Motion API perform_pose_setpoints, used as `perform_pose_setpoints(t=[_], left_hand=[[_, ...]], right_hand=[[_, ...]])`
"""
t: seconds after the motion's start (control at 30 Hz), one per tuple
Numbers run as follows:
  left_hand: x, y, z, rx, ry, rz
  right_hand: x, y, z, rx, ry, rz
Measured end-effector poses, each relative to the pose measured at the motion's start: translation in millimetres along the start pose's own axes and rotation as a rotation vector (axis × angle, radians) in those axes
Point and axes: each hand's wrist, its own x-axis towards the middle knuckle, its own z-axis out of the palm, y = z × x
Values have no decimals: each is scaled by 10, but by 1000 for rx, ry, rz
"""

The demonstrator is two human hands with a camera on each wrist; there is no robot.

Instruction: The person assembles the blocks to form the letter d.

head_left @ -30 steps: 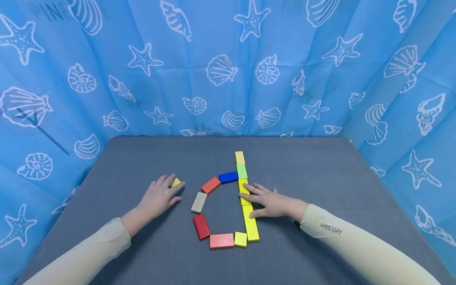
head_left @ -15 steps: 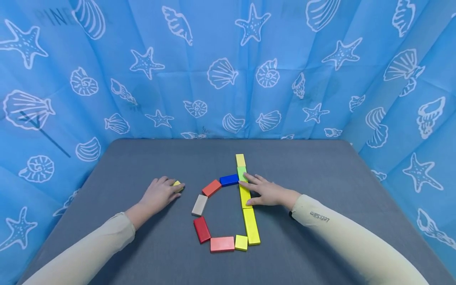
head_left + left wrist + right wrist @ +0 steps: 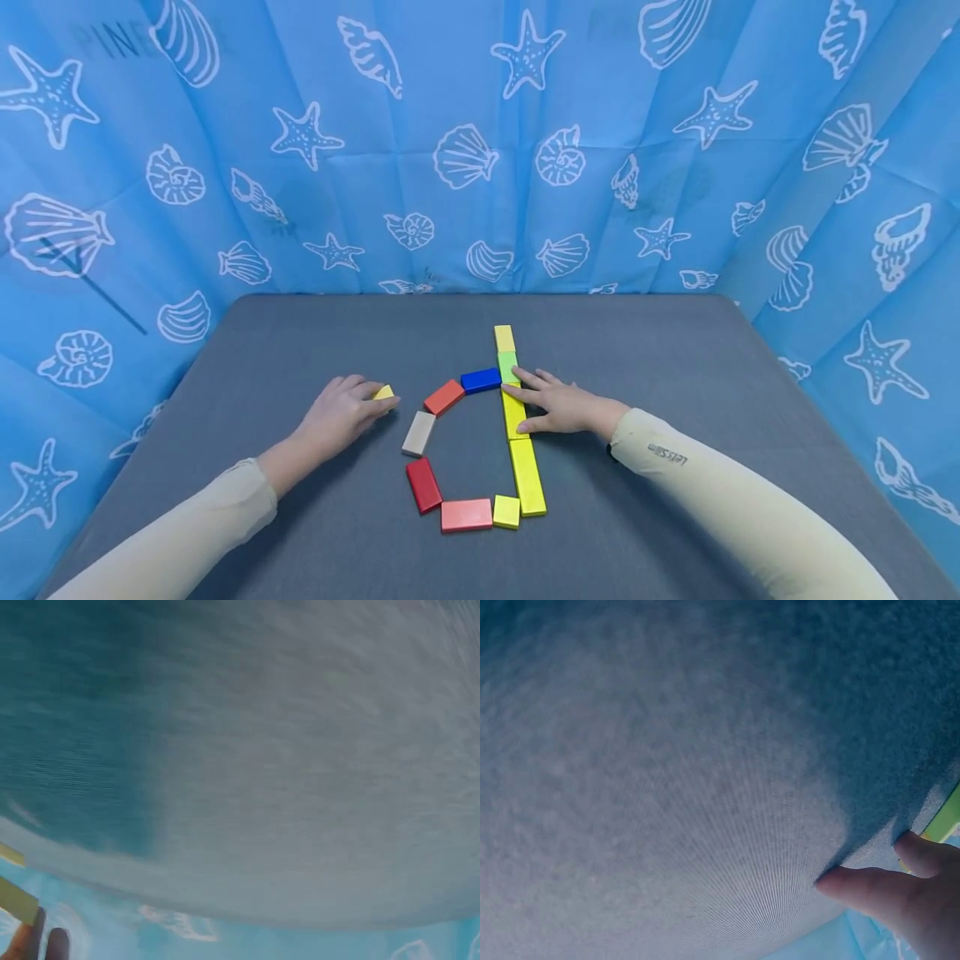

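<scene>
My left hand [image 3: 339, 414] pinches a small yellow block [image 3: 384, 392] left of the block outline; the left wrist view catches its yellow edge [image 3: 16, 900] by the fingertips. With fingers spread, my right hand [image 3: 566, 407] touches the column of blocks, its fingertips at the green block [image 3: 508, 367] and the upper long yellow block [image 3: 513, 412]. A pale yellow block [image 3: 504, 338] tops that column, and another long yellow block [image 3: 528, 477] forms its lower end. In the right wrist view, thumb and finger [image 3: 870, 889] stand beside the green block's edge.
Curving left from the column are blue [image 3: 481, 381], orange-red [image 3: 444, 397], beige [image 3: 418, 433], dark red [image 3: 423, 485], pink [image 3: 467, 515] and small yellow [image 3: 506, 512] blocks. They lie on a grey cloth-covered table [image 3: 645, 350], with a blue shell-print curtain [image 3: 615, 92] behind.
My right hand has slid up the column from the long yellow blocks to the green one. My left hand has moved slightly right with its yellow block, which now shows more beyond the fingertips.
</scene>
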Motion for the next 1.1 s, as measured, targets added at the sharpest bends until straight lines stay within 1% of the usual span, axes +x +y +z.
perform_pose_setpoints(t=[0.1, 0.2, 0.27, 0.4, 0.47, 0.6, 0.67, 0.73, 0.83, 0.93, 1.0, 1.1], left_hand=[[26, 107, -33, -14, 58, 127], [71, 280, -74, -30, 85, 240], [122, 433, -100, -57, 80, 300], [251, 768, -107, -157, 43, 413], [316, 924, -90, -192, 20, 473], [440, 1206, -37, -230, -17, 583], [491, 1327, -2, -253, -36, 616], [524, 1428, 27, -266, -68, 640], [550, 1543, 54, -263, -146, 666], [558, 1612, 75, -230, -222, 674], [556, 1639, 93, -205, -243, 668], [549, 1671, 122, -163, -234, 651]], right_hand=[[1, 2, -11, -3, -4, 2], [0, -2, -22, -3, -5, -2], [-5, -2, -29, -2, -6, 1], [-3, 4, -38, -6, -2, 6], [3, 6, -37, -8, 3, 6], [6, 9, -31, -13, 9, 8], [9, 6, -27, -16, 10, 2], [20, -5, -24, -18, 10, -12], [36, -26, -22, -19, 7, -23], [52, -47, -23, -22, 3, -23], [63, -57, -25, -24, 0, -23], [75, -67, -25, -31, -10, -15]])
